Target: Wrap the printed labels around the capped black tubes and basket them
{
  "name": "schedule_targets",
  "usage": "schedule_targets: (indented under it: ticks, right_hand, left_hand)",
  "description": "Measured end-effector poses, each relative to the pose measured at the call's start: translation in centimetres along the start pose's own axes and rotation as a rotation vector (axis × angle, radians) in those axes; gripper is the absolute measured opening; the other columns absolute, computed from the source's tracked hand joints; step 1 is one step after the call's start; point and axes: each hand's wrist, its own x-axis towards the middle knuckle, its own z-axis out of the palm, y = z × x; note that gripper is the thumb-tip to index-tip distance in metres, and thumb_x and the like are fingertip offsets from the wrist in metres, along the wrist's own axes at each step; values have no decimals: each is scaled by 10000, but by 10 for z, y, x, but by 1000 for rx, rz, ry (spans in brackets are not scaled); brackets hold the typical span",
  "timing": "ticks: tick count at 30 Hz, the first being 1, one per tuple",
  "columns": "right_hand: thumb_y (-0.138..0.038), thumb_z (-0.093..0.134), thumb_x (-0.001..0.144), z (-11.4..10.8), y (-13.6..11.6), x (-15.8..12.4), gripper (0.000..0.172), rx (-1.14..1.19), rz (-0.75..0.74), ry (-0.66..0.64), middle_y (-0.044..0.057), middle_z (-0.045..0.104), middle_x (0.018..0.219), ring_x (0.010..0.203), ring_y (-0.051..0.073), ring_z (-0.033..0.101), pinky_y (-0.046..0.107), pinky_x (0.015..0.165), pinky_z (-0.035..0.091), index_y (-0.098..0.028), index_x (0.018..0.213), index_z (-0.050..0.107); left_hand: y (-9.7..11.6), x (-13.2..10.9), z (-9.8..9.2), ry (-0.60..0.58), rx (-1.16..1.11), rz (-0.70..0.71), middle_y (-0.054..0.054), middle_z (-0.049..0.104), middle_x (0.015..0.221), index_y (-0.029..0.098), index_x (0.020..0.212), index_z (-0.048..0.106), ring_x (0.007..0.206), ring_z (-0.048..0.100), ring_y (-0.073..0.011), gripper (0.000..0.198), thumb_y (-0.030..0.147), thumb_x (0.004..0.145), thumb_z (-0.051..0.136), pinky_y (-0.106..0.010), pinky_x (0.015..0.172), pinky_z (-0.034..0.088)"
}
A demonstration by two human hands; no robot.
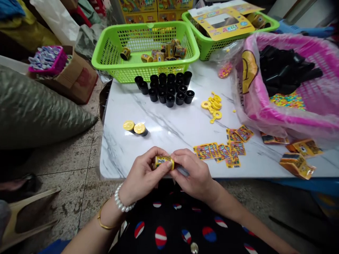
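My left hand (143, 175) and my right hand (193, 173) meet above the front edge of a white marble table (169, 132). Both pinch a small cylinder wrapped in a yellow printed label (164, 162). Just ahead of them lie two gold-capped black cylinders (135, 128). To the right are scattered yellow-and-orange printed labels (219, 151). Farther back stand several black cups (166, 90), and yellow plastic rings (214, 106) lie in a small heap. A pearl bracelet and a gold bangle circle my left wrist.
A green basket (111, 53) holds labelled cylinders, with a second green basket (233, 40) behind it. A pink basket (291, 40) lined with plastic holds black pieces and coloured candy. A cardboard box (79, 79) and a large sack (34, 109) stand on the tiled floor at left.
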Motion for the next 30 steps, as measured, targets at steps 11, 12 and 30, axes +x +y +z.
schedule_targets:
  ticks: [11, 12, 30]
  right_hand:
    - [-218, 664, 883, -6, -1, 8, 254, 526, 521, -44, 66, 660, 1021, 886, 175, 713, 328, 805, 629, -206, 1126, 593]
    - [-229, 673, 876, -6, -1, 9, 263, 543, 532, -37, 66, 664, 1014, 883, 178, 712, 336, 804, 631, -207, 1126, 594]
    - [-227, 603, 926, -5, 0, 13, 148, 301, 422, 114, 59, 682, 954, 864, 175, 668, 313, 771, 577, -221, 1035, 704]
  left_hand:
    - [-2, 7, -7, -102, -308, -19, 5, 620, 695, 181, 1130, 575, 554, 585, -121, 332, 409, 897, 638, -232, 525, 524]
    - [-2, 6, -5, -57, -304, -18, 10, 618, 687, 185, 1130, 583, 538, 577, -117, 324, 392, 890, 650, -222, 501, 516]
    - [-2, 4, 2, 77, -351, 32, -11, 724, 782, 174, 1100, 668, 615, 661, -133, 315, 254, 805, 746, -245, 595, 589]
